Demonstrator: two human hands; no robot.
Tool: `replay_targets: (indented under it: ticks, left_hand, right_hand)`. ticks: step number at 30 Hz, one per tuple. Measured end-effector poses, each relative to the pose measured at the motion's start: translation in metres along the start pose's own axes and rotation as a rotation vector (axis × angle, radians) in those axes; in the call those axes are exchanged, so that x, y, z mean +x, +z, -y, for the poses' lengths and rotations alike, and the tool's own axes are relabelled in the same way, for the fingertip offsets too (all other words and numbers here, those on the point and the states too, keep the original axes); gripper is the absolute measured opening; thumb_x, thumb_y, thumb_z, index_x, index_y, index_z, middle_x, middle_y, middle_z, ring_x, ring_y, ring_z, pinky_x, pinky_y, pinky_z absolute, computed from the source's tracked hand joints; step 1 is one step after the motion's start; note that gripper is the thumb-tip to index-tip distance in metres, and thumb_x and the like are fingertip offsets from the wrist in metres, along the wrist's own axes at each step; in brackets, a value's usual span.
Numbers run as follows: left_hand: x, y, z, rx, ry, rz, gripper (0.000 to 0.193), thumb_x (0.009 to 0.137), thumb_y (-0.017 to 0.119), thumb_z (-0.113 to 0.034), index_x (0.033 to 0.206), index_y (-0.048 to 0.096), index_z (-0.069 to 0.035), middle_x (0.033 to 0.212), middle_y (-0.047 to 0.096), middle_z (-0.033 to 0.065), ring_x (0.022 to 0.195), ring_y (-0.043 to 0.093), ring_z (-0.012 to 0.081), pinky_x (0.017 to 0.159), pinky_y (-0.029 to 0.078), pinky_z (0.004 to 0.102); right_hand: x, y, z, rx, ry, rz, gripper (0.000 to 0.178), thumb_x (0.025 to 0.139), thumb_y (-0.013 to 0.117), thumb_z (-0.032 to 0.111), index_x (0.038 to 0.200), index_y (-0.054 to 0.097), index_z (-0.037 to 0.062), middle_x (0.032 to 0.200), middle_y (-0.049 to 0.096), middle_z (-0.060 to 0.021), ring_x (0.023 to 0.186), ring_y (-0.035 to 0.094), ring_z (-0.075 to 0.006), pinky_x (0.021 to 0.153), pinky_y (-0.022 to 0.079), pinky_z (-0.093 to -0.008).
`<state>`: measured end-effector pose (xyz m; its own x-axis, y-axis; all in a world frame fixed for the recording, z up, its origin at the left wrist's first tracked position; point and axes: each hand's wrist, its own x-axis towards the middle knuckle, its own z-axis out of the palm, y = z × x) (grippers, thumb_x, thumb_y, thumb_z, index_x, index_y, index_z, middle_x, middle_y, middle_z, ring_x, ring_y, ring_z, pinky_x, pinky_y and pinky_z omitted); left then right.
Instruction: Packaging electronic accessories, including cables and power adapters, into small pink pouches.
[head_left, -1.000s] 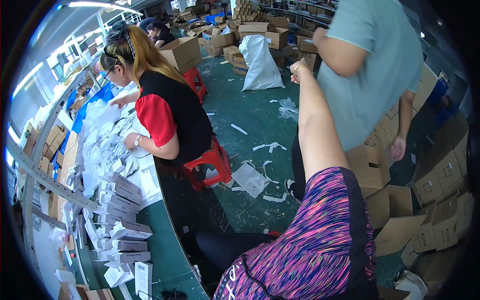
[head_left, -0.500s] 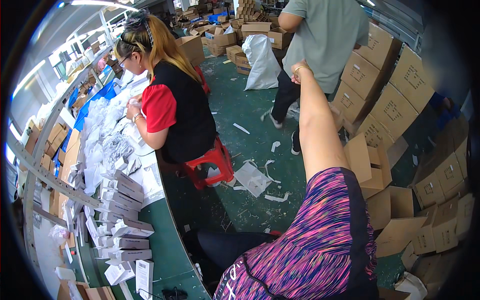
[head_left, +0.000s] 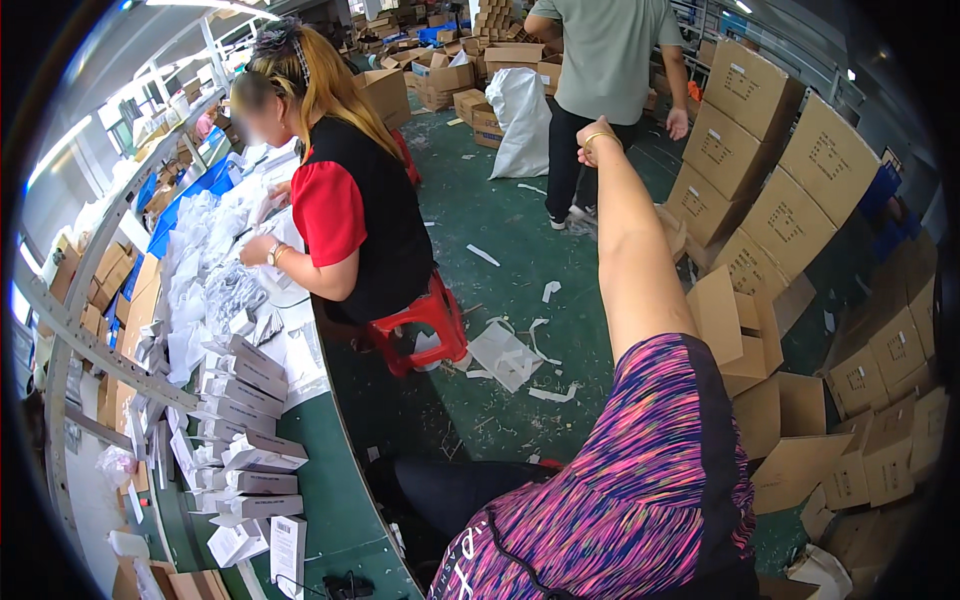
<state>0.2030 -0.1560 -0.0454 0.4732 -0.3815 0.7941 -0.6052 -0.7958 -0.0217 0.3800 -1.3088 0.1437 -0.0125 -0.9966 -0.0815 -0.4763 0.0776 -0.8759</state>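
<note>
My right arm is stretched far out past the floor, bare below a pink and blue patterned sleeve. At its end my right hand, small in view, is held up in the air with its fingers curled in and nothing seen in them. A thin gold bracelet circles the wrist. Behind the hand stands a person in a grey-green shirt; the hand overlaps the dark trousers in the picture and does not seem to touch them. My left hand is out of view.
On the left, a green-topped table carries a row of slim white boxes and heaped white wrapping. A co-worker sits there on a red stool. Stacked cartons and open cartons line the right. Paper scraps litter the floor.
The standing person has shifted left and farther off, one arm now hanging at the side. The seated co-worker's hands have moved apart over the wrapping. My right arm is nearly still.
</note>
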Motion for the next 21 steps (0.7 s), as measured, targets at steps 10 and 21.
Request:
replay_targets:
  ticks: [10,21]
  left_hand:
    - [0.104,-0.022,-0.130,0.314,-0.672,0.463,0.038,0.101,0.069,-0.034,0.122,0.075,-0.004,0.112,0.076,0.0191,0.102,0.070,0.0356,0.090,0.054,0.0466]
    - [0.168,-0.039,-0.160,-0.315,-0.926,0.404,0.015,0.098,0.070,-0.007,0.108,0.073,0.004,0.098,0.071,0.0140,0.096,0.066,0.0282,0.087,0.052,0.0360]
  right_hand:
    - [-0.377,0.059,-0.001,0.478,-1.664,0.607,0.012,0.094,0.074,0.016,0.097,0.080,0.0064,0.094,0.077,-0.0128,0.085,0.074,-0.0284,0.080,0.060,-0.0383]
    - [-0.746,0.012,-0.080,0.953,-2.070,1.905,0.020,0.088,0.074,0.007,0.108,0.075,0.0074,0.100,0.070,-0.0073,0.093,0.069,-0.0270,0.082,0.057,-0.0397]
